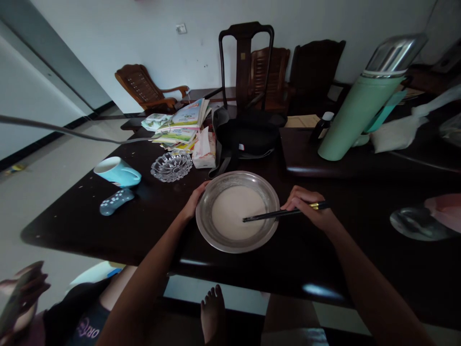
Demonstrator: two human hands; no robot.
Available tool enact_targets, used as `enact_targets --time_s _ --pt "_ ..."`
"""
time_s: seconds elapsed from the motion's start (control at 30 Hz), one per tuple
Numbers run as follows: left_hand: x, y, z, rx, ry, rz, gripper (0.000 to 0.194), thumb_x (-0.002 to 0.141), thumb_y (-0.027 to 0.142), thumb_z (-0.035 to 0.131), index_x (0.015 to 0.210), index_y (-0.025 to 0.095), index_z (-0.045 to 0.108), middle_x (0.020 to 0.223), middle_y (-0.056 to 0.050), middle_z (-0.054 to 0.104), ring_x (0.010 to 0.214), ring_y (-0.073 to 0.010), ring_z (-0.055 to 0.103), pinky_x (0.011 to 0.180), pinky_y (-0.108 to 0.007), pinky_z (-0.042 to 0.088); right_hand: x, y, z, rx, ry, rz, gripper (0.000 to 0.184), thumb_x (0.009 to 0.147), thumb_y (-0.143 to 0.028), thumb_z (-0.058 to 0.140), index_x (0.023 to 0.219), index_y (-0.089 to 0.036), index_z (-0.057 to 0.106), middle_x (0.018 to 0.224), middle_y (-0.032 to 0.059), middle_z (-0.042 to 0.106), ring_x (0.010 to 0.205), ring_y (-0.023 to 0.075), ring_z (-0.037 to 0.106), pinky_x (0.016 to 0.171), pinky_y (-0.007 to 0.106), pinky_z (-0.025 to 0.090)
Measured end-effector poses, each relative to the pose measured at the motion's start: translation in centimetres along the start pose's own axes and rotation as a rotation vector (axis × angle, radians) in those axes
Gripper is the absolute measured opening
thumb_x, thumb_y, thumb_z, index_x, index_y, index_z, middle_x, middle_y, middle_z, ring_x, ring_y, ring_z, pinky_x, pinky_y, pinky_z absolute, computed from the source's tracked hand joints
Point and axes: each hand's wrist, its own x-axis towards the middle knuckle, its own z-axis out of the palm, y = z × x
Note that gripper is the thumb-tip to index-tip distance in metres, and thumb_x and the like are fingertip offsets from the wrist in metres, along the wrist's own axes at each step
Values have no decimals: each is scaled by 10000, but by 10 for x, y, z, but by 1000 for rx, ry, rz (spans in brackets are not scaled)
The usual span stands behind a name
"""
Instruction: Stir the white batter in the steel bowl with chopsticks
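Bare arms (365, 269): R grip's (308, 204) closed on slim blk chopsticks (270, 215), L grip (195, 201) touching rnd metal bowl (236, 246), closure unclear.

Left side of dark table (72, 218): light-blue mug (124, 174), grey remote (115, 202) with pale buttons just nearer, clear cut-glass dish (172, 166) to the mug's right. Farther back, left to right: stack of booklets (185, 126), tissue box (204, 156), black bag (248, 133). Right side: pale green flask (355, 108), metal-capped, with small dark bottle (320, 128), white-capped, just left; far left, by the wall (151, 33), a brown wooden armchair (140, 89).
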Motion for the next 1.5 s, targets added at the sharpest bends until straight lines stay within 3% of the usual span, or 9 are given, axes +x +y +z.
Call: enact_targets --time_s 0.2,0.33,0.43,0.7,0.83,0.93,1.17,1.33,1.5 --pt "1 -2 0 -25 0 -10 652 811 637 489 1229 157 628 1186 -101 692 1151 -341 573 1027 -435 400 3 1 17 -86 -55 -93 120 914 -259 603 886 -256 720 886 29 759 830 205 634 765 392 513" --pt "1 -1 0 6 5 2 632 812 624 492 1217 161 636 1213 -100 679 1160 -337 567 1040 -435 390 1 3 3 -87 59 -30 236 945 -276 549 771 -241 705 780 38 734 755 201 627 712 381 498" --pt "0 3 1 38 4 4 639 820 623 478 1227 156 633 1212 -100 679 1172 -337 560 1043 -431 388 -1 2 -3 -29 26 0 343 973 -310 489 714 -235 701 724 38 719 702 193 624 684 375 491" --pt "0 1 0 -11 10 -11 657 803 633 506 1222 146 637 1190 -105 688 1166 -340 567 1054 -443 379 3 0 14 -86 -42 -76 123 912 -265 601 872 -253 717 876 35 760 817 208 644 764 398 513" --pt "0 2 0 -10 6 -7 651 806 635 508 1220 150 641 1192 -105 688 1168 -342 564 1045 -444 387 1 2 -1 -69 47 -12 265 948 -286 540 727 -235 677 751 35 727 732 199 635 697 375 496" --pt "0 2 1 -18 5 -16 643 805 633 507 1217 157 643 1163 -96 701 1166 -341 565 1039 -445 392 -1 1 -2 -6 4 -3 324 970 -299 491 711 -230 673 734 36 716 703 191 632 675 365 496" --pt "1 -2 -2 8 8 -8 641 819 637 496 1225 162 640 1183 -95 696 1169 -350 560 1044 -451 385 2 2 17 -69 -63 -87 116 918 -237 595 905 -253 709 879 28 750 835 200 631 768 382 511" --pt "1 -1 -2 -14 9 12 656 803 656 514 1207 157 650 1214 -101 683 1179 -349 552 1066 -450 363 0 3 2 -69 51 -18 255 952 -277 538 747 -234 684 765 32 726 735 194 629 698 364 494" --pt "0 1 1 -50 9 -31 670 787 654 529 1203 143 650 1143 -103 710 1152 -353 567 1033 -454 393 2 0 11 -37 -41 -67 223 948 -254 536 801 -232 702 781 32 739 739 187 631 700 351 504"
